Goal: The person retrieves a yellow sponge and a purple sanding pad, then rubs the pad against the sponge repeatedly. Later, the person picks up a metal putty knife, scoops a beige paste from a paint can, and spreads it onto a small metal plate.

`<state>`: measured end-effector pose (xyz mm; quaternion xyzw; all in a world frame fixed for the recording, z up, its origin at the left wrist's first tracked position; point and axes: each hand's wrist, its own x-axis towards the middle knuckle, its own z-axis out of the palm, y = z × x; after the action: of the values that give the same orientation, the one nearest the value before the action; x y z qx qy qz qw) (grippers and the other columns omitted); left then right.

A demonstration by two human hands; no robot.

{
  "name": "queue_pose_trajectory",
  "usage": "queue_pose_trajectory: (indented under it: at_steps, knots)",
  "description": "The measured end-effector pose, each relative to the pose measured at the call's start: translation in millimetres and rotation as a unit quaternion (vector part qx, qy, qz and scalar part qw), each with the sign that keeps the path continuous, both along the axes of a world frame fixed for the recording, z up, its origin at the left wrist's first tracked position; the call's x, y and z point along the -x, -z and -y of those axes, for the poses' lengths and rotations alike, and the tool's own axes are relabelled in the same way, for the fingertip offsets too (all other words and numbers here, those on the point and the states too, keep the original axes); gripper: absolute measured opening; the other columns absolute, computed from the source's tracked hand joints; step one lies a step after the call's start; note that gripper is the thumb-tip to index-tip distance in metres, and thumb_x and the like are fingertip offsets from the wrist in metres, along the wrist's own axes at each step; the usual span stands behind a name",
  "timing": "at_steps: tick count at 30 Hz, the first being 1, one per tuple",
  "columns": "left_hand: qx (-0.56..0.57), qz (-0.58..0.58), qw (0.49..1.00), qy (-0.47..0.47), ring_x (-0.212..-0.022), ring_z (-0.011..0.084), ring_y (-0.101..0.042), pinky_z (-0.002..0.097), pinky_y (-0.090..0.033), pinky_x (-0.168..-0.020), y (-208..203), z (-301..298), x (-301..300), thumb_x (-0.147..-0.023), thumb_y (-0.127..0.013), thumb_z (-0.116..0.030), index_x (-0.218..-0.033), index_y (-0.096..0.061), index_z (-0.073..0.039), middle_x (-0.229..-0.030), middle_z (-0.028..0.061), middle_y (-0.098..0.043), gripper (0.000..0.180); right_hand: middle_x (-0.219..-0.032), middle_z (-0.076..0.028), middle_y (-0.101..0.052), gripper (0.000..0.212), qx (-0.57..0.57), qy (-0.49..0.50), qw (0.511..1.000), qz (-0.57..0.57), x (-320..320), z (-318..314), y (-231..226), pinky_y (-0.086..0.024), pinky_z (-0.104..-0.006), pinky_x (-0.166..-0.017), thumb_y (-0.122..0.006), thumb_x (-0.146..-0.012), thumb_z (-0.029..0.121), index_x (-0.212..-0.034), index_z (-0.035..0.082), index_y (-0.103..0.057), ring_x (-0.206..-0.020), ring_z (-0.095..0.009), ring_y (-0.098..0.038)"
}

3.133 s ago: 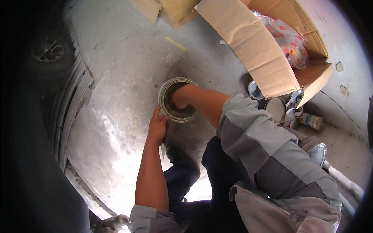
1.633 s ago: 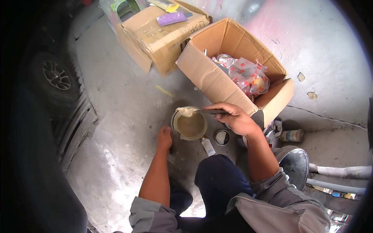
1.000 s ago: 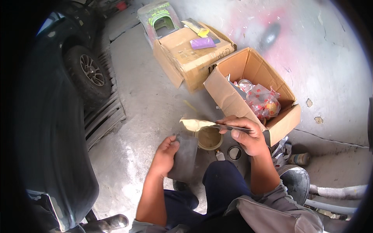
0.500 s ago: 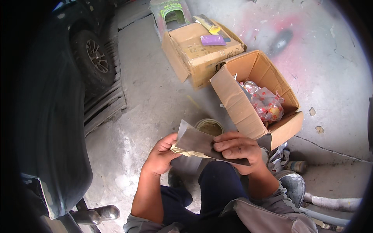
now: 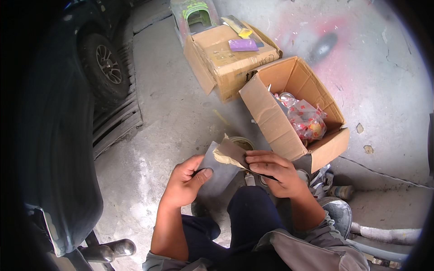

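My left hand [image 5: 183, 181] is closed on a thin grey flat spreader sheet [image 5: 218, 172], pinched between thumb and fingers. My right hand [image 5: 276, 174] grips a dark brownish flat spreader [image 5: 236, 152], fingers laid across its top. Cream-coloured putty [image 5: 224, 159] clings along that spreader's left end and lower edge. The two sheets overlap closely in front of my knees; whether they touch I cannot tell. Just beyond them stands a round tub [image 5: 246, 142], partly hidden by the dark spreader.
Ahead to the right, an open cardboard box [image 5: 271, 119] holds crumpled plastic. Behind it a closed carton [image 5: 235, 67] carries a purple sheet [image 5: 243, 45] and a yellow-handled scraper [image 5: 244, 32], beside a green-grey stool [image 5: 181, 22]. A dark vehicle [image 5: 63, 149] stands left.
The sheets have shifted: more of the grey one shows in my left hand, and the putty now gathers on the dark spreader's left end. The whole view has moved slightly.
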<state>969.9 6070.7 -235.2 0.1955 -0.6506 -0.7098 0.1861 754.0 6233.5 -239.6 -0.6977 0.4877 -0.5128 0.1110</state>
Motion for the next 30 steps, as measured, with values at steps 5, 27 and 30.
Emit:
queue_pose_trajectory:
  at_steps: [5,27,30]
  knots:
    - [0.084,0.045,0.994,-0.057,-0.085,0.0094,-0.058,0.0240,-0.046,-0.078,5.6,-2.4,6.8,-0.091,-0.059,0.000,-0.115,-0.061,0.000,-0.094,0.0066,-0.068,0.025,-0.122,-0.018,-0.057,0.059,-0.042,0.041,0.998,-0.032,-3.2,1.8,2.3,-0.046,-0.0444,-0.098,-0.050,-0.063,-0.019,-0.119,-0.002,-0.059,-0.117,-0.038,-0.055]
    - [-0.157,-0.182,0.938,-0.251,-0.094,0.0095,-0.058,0.0260,-0.043,-0.090,19.1,-10.1,26.1,-0.093,-0.057,-0.003,-0.115,-0.056,-0.003,-0.100,0.0032,-0.066,0.021,-0.122,-0.011,-0.053,0.060,0.036,0.188,0.790,0.583,5.6,12.2,25.9,-0.047,-0.0327,-0.093,-0.062,-0.088,0.000,-0.141,0.006,-0.035,-0.106,-0.018,-0.057]
    - [-0.216,-0.180,0.925,-0.255,-0.100,0.0123,-0.058,0.0290,-0.044,-0.092,22.8,-6.9,29.0,-0.094,-0.056,-0.004,-0.116,-0.055,-0.003,-0.107,0.0052,-0.065,0.022,-0.121,-0.011,-0.055,0.064,0.061,0.187,0.740,0.643,2.8,17.0,17.9,-0.051,-0.0358,-0.089,-0.063,-0.086,-0.004,-0.142,0.007,-0.034,-0.105,-0.019,-0.058]
